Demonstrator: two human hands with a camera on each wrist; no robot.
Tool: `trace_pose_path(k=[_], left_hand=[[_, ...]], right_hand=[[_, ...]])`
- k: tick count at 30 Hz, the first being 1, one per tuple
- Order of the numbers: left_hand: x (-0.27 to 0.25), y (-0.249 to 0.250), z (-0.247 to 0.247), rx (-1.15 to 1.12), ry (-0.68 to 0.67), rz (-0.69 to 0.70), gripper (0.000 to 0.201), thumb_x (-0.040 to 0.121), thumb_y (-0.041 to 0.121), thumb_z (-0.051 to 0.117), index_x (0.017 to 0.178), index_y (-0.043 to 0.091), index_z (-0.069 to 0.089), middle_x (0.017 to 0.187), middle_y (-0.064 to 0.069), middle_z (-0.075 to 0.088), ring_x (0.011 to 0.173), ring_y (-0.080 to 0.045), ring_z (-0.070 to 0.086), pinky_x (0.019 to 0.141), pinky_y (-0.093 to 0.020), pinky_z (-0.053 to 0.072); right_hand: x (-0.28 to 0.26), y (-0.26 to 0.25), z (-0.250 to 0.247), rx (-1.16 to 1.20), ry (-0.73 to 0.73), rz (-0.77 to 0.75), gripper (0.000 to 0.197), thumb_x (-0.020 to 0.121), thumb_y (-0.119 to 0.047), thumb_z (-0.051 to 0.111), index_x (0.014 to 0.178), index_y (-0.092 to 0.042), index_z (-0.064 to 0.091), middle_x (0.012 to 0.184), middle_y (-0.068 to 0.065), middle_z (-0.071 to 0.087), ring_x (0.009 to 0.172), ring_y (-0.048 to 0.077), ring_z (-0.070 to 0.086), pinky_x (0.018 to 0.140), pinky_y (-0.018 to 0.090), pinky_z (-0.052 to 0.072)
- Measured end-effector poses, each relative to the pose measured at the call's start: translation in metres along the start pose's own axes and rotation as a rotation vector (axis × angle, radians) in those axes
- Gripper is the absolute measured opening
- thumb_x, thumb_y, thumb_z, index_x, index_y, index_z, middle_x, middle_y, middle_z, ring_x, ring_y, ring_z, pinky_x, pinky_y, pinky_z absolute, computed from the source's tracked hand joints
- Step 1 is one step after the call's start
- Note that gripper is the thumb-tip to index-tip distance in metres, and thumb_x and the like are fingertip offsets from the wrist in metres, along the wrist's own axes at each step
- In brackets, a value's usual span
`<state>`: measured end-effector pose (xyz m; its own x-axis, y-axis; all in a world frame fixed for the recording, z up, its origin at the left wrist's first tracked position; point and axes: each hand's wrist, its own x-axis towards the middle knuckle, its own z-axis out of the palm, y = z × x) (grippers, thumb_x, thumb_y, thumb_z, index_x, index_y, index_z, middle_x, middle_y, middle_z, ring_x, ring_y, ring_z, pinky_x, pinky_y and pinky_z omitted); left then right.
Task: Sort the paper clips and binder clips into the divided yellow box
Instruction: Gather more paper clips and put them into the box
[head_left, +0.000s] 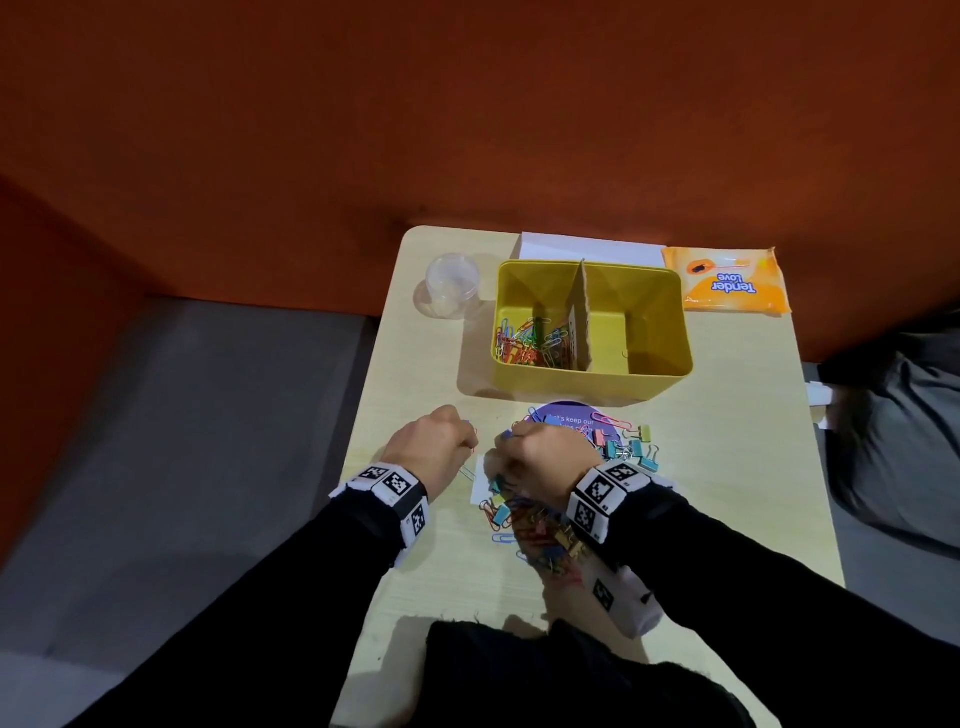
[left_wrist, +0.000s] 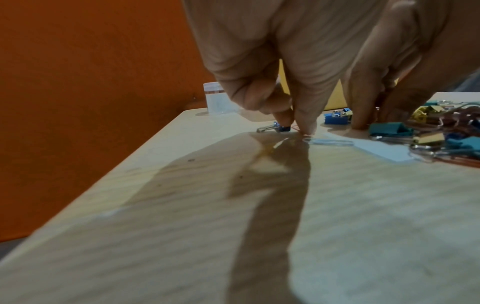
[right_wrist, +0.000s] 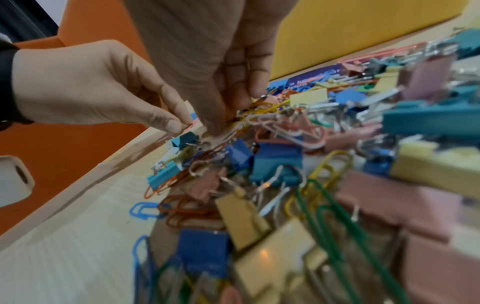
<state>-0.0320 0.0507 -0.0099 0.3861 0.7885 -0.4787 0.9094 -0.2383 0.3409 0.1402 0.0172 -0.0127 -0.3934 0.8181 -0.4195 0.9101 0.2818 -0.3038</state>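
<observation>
Two compartments split the yellow box (head_left: 592, 382), which sits in the upper middle of the head view on the worktop (head_left: 727, 467); a cardboard divider (head_left: 581, 322) stands between them. Paper clips (head_left: 530, 338) fill the left compartment, while the right one looks almost bare. Lower in the frame, the mixed pile (head_left: 550, 514) of binder clips and paper clips lies near the box, spread over a purple card (head_left: 566, 415) and a white slip.

Both hands work at the pile's left edge. My reading is that the right hand (head_left: 545, 462) pinches a tangled bunch of wire clips, fingers curled round them. In its own wrist view, the left hand (left_wrist: 280, 61) pinches a thin pink paper clip (left_wrist: 298, 128) against the worktop, beside a small blue binder clip (left_wrist: 279, 128).

Judging by looks, the paper clips are light, springy and prone to hooking together, so lifting by one loop should drag neighbours along. Binder clips seem stiffer and heavier, best taken by the coloured body rather than the loose wire handles.
</observation>
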Motion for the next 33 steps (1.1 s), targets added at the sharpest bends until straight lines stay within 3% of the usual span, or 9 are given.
trace_pose_path(k=[3, 6, 9, 18, 21, 26, 28, 33], left_hand=[[0.0, 0.002, -0.001, 0.003, 0.016, 0.005, 0.024, 0.096, 0.028, 0.051, 0.118, 0.023, 0.062, 0.121, -0.002, 0.051, 0.103, -0.028, 0.059, 0.084, -0.037, 0.049], [0.004, 0.007, -0.004, 0.08, -0.038, 0.032, 0.028, 0.097, 0.027, 0.05, 0.123, 0.024, 0.06, 0.124, -0.002, 0.05, 0.111, -0.025, 0.055, 0.088, -0.037, 0.048], [0.008, 0.011, -0.008, 0.155, -0.077, 0.048, 0.026, 0.096, 0.027, 0.05, 0.118, 0.022, 0.063, 0.123, -0.003, 0.051, 0.11, -0.026, 0.055, 0.088, -0.036, 0.048], [0.01, 0.008, -0.012, 0.329, -0.096, 0.133, 0.031, 0.099, 0.022, 0.045, 0.127, 0.027, 0.059, 0.123, -0.001, 0.05, 0.116, -0.023, 0.047, 0.084, -0.038, 0.05], [0.012, 0.01, -0.014, 0.383, -0.105, 0.16, 0.028, 0.1, 0.024, 0.046, 0.122, 0.026, 0.062, 0.121, -0.001, 0.051, 0.114, -0.022, 0.047, 0.081, -0.035, 0.05], [0.016, 0.012, -0.018, 0.289, -0.08, 0.157, 0.025, 0.096, 0.027, 0.051, 0.119, 0.026, 0.061, 0.121, 0.0, 0.051, 0.115, -0.02, 0.049, 0.085, -0.036, 0.048], [0.015, 0.008, -0.021, 0.192, -0.043, 0.12, 0.029, 0.094, 0.025, 0.055, 0.123, 0.025, 0.058, 0.123, 0.0, 0.05, 0.116, -0.02, 0.05, 0.089, -0.036, 0.047], [0.012, 0.001, -0.022, 0.245, -0.079, 0.08, 0.036, 0.093, 0.025, 0.057, 0.129, 0.028, 0.054, 0.127, 0.001, 0.048, 0.119, -0.021, 0.046, 0.089, -0.038, 0.048]], right_hand=[[-0.002, 0.001, 0.0, -0.01, -0.003, 0.017, 0.033, 0.089, -0.025, 0.051, 0.119, -0.012, 0.057, 0.112, 0.007, 0.057, 0.103, 0.029, 0.057, 0.078, 0.037, 0.051], [0.0, -0.001, -0.002, -0.022, -0.004, 0.026, 0.033, 0.088, -0.021, 0.054, 0.12, -0.014, 0.056, 0.113, 0.006, 0.057, 0.104, 0.027, 0.058, 0.079, 0.037, 0.053], [0.002, -0.003, -0.004, -0.02, -0.009, 0.03, 0.031, 0.086, -0.02, 0.056, 0.117, -0.016, 0.058, 0.11, 0.005, 0.059, 0.102, 0.027, 0.059, 0.079, 0.037, 0.053], [0.002, -0.009, -0.007, -0.091, -0.051, 0.039, 0.029, 0.088, -0.017, 0.053, 0.117, -0.017, 0.059, 0.105, 0.006, 0.059, 0.094, 0.027, 0.062, 0.069, 0.031, 0.047], [0.004, -0.012, -0.015, -0.061, -0.065, 0.031, 0.026, 0.086, -0.015, 0.053, 0.108, -0.025, 0.062, 0.099, 0.005, 0.059, 0.091, 0.027, 0.062, 0.067, 0.032, 0.049], [0.001, -0.017, -0.027, 0.002, -0.136, 0.036, 0.027, 0.083, -0.016, 0.052, 0.104, -0.028, 0.064, 0.101, 0.009, 0.057, 0.093, 0.03, 0.06, 0.076, 0.038, 0.054], [0.001, -0.018, -0.03, 0.013, -0.147, 0.039, 0.026, 0.082, -0.014, 0.052, 0.101, -0.026, 0.064, 0.101, 0.009, 0.057, 0.091, 0.03, 0.061, 0.075, 0.037, 0.054], [0.002, -0.024, -0.03, -0.149, -0.164, 0.071, 0.034, 0.09, -0.015, 0.048, 0.123, -0.007, 0.05, 0.117, 0.011, 0.056, 0.106, 0.03, 0.057, 0.081, 0.04, 0.049]])
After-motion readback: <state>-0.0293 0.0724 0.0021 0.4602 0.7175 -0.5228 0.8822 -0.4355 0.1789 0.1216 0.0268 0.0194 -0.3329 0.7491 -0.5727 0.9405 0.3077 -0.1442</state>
